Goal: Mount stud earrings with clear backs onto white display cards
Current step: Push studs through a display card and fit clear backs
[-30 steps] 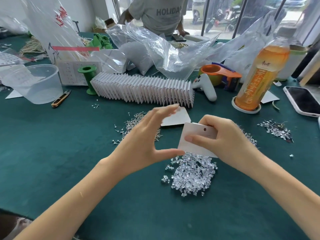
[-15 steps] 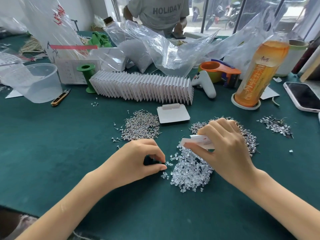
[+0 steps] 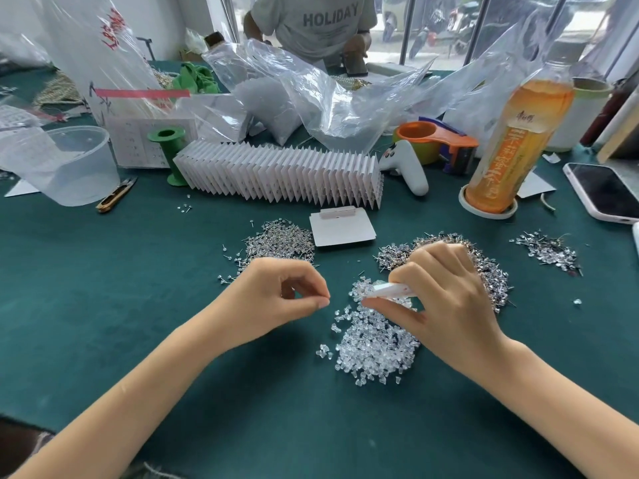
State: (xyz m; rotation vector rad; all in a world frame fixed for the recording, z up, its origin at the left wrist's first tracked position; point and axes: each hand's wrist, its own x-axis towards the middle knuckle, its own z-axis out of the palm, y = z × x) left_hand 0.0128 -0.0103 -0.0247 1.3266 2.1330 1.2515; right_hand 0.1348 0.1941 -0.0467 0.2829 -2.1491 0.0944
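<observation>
Both grips pinched: right hand (image 3: 446, 299) holds card (image 3: 392, 290), left hand (image 3: 276, 299) perhaps a back

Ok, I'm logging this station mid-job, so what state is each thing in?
left hand: thumb and forefinger pinched, contents too small to tell
right hand: holding a white card
white card: held edge-on above the clear backs
clear backs: loose pile
finished cards: standing in a row
drink bottle: upright, capped
phone: screen dark

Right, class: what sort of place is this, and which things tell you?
Probably a small jewellery-packing workshop: a long row of folded white display cards, loose heaps of silver stud earrings and small clear plastic backs on a green felt worktable.
</observation>
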